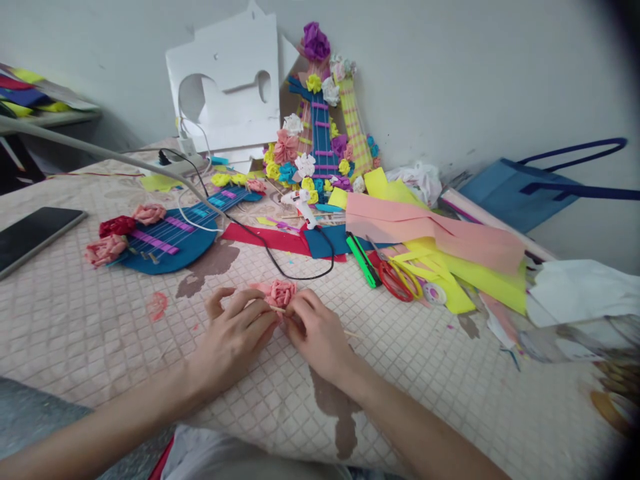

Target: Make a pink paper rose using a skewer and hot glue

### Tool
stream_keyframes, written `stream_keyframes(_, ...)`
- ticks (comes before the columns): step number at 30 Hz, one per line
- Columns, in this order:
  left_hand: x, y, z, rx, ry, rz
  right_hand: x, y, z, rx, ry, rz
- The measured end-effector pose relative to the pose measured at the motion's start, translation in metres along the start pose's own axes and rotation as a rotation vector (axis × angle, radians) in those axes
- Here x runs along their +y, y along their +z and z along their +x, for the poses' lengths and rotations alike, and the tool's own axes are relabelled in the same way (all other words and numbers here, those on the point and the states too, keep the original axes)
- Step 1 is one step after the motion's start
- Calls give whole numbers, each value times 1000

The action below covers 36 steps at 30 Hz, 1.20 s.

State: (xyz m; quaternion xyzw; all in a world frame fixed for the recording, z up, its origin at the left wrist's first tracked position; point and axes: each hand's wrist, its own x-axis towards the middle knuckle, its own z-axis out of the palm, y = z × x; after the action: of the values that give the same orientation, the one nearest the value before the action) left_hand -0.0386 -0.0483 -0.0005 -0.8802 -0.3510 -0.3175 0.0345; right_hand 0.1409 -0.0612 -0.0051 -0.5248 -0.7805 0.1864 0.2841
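Note:
A pink crepe-paper flower (281,293) is between my two hands, low over the quilted tablecloth. My left hand (241,327) is closed on the flower's left side, fingers bent over its strip. On the other side my right hand (313,327) pinches the flower's lower edge by a thin wooden stick (277,309). The fingertips partly hide the flower's base. Beyond my left hand lies a blue guitar shape (173,243) with purple bars, strings and paper roses. A white glue gun (301,205) stands behind the flower, its black cord looping toward my hands.
Right of the glue gun lie a green cutter (363,260), red-handled scissors (395,279), a tape roll (434,293) and pink and yellow crepe paper (430,227). Flowered guitars (325,133) lean on the wall. A phone (37,235) is at left, a blue bag (515,193) at right.

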Motion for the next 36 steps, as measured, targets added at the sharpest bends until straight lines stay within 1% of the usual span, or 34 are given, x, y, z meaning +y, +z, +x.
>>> stream_keyframes(9, 0, 2, -1, 15, -9, 0, -1, 0, 1, 4, -8, -21)
stream_keyframes(13, 0, 4, 0, 6, -40, 4, 0, 1, 0, 2, -14, -29)
stream_keyframes(18, -4, 9, -1, -17, -123, -103, 0, 2, 0, 5, -25, -26)
stream_keyframes(22, -9, 14, -3, 3, -163, -174, 1, 3, -1, 8, -53, -38)
stream_keyframes(25, -10, 16, -3, 15, -173, -184, 1, 4, -1, 17, -81, -65)
stream_keyframes(30, -8, 13, -1, 0, -160, -189, 0, 6, -1, 31, -111, -128)
stream_keyframes(36, -7, 14, -2, -9, -152, -171, 0, 6, -1, 32, -138, -149)
